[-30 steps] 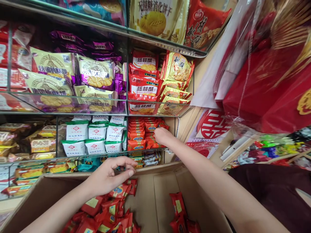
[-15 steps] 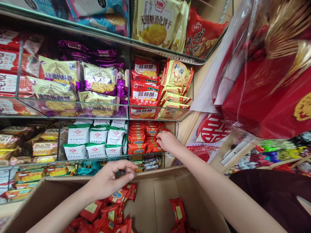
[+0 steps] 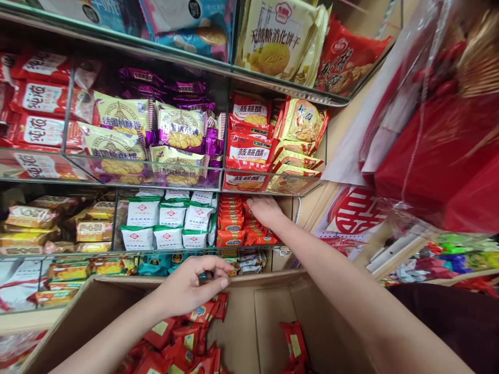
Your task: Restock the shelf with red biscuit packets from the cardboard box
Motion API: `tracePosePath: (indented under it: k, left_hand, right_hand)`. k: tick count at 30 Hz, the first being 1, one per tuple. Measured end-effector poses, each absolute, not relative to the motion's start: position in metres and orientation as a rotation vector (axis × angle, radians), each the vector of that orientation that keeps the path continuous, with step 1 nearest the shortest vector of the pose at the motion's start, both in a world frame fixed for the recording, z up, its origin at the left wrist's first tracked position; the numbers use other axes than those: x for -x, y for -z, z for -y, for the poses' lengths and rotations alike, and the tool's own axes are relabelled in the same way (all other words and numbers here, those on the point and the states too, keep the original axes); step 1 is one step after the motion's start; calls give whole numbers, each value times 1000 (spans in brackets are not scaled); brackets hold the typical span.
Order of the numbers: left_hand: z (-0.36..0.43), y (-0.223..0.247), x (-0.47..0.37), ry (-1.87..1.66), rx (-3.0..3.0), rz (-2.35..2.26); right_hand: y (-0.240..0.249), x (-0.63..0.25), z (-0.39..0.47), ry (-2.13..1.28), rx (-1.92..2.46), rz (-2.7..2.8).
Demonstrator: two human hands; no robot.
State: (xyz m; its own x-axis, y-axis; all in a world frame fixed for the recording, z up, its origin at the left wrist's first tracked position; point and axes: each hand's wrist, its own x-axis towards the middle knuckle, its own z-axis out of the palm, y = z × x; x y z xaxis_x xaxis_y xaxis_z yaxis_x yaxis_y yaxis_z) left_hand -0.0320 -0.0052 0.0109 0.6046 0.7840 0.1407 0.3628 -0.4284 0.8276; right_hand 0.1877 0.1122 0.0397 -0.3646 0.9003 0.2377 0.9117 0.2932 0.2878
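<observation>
My left hand [image 3: 198, 282] hovers over the near edge of the cardboard box [image 3: 237, 332]. Its fingers are loosely bent, the thumb apart from them, with nothing between. Below it in the box lies a heap of small red snack packets [image 3: 181, 340]; a few more red packets [image 3: 295, 343] lie to the right. My right hand [image 3: 267, 210] reaches into the lower shelf compartment, stretched out flat over the top of the stacked red-orange packets [image 3: 231, 223]. Its fingertips are partly lost among the packets and under the shelf above.
Left of the stack stand white-and-green packets [image 3: 169, 218]. Above, a glass-fronted shelf [image 3: 163, 174] holds biscuit packs, including red walnut shortbread packs [image 3: 248, 148]. Red wrapped decorations [image 3: 440, 150] hang at the right beside a dark rounded object [image 3: 440, 322].
My right hand has moved from the right front of the red packets to the top of the stack, deeper in. The view has shifted slightly left. My left hand keeps its pose.
</observation>
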Motion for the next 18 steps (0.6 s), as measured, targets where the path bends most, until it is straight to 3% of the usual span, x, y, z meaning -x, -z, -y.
tracePosePath:
  k: [13, 18]
  left_hand:
    - [6, -8, 33, -690, -2032, -888]
    - [6, -8, 32, -695, -2025, -874]
  right_hand:
    - [-40, -203, -112, 461, 1765, 2483]
    - [-57, -204, -66, 410, 1694, 2394]
